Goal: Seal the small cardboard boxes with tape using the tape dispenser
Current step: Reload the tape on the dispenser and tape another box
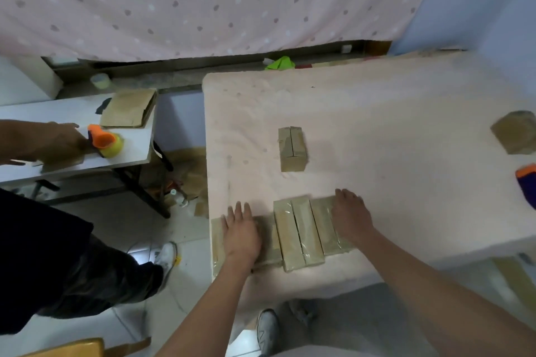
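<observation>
A row of small brown cardboard boxes (298, 235) lies at the near edge of the pink-covered table (377, 113). My left hand (242, 233) rests flat on the leftmost box, fingers straight. My right hand (352, 216) lies flat on the rightmost box of the row. One more small box (292, 149) stands alone farther back at mid-table. An orange and blue tape dispenser (526, 182) shows partly at the right edge of the table, away from both hands.
Another person on the left holds a second orange dispenser with yellow tape (106, 140) on a white side table (75, 113) beside flat cardboard (129, 109). A brown box (514, 132) lies at the far right. A dotted curtain hangs behind.
</observation>
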`<state>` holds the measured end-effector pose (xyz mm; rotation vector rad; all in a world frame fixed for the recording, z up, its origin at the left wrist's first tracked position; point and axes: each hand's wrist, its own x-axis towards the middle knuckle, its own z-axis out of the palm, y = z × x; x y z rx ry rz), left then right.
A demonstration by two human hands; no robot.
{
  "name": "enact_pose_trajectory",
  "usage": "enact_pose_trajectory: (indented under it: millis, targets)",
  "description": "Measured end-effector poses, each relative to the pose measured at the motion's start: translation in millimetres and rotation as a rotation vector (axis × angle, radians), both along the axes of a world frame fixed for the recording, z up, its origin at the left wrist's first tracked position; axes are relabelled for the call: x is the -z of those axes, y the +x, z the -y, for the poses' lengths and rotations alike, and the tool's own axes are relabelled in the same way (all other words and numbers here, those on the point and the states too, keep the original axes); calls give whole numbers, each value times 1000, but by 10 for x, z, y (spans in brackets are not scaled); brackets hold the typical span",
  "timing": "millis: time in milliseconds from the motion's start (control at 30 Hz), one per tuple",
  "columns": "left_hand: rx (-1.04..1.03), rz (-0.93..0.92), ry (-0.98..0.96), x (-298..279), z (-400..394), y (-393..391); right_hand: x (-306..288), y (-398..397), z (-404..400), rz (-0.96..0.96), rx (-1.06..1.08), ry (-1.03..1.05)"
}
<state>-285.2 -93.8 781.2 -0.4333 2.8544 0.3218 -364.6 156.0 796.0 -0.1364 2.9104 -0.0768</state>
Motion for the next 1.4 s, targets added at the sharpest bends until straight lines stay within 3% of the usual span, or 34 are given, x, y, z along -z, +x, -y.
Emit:
enact_pose_trajectory:
  millis: [167, 400, 1067, 1400]
  targets:
    - [253, -40, 80, -386, -621, -603, -407, -178, -83, -9, -35, -10]
    - [490, -76, 38, -799, -1585, -1205, -873, -395, -724, -14, 21, 34]
    - [569, -124, -55, -1267, -4949, -2276, -1471, -1365, -3891, -98, 53, -22]
    - [663, -147, -65, -1192, -6163, -2875, -1300, -1844, -5067, -112, 113, -39]
